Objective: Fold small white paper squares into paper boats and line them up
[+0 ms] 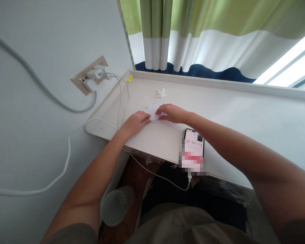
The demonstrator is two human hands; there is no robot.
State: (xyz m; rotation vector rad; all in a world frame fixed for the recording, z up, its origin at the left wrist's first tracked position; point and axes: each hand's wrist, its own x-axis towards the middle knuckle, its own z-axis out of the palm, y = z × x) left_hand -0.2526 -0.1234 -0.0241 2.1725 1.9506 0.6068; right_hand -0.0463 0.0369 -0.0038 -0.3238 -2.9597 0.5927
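The left hand [136, 122] rests its fingers, drawn nearly together, at the left edge of the white paper [151, 113] on the desk [152, 140], though whether it pinches or only presses cannot be told. The right hand [170, 113] has its thumb and fingers curled nearly closed on the paper's right side. A crumpled white scrap [161, 93] lies just beyond the paper, and a phone [191, 146] lies near the right forearm.

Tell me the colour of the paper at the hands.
The paper looks white, best seen in the head view.
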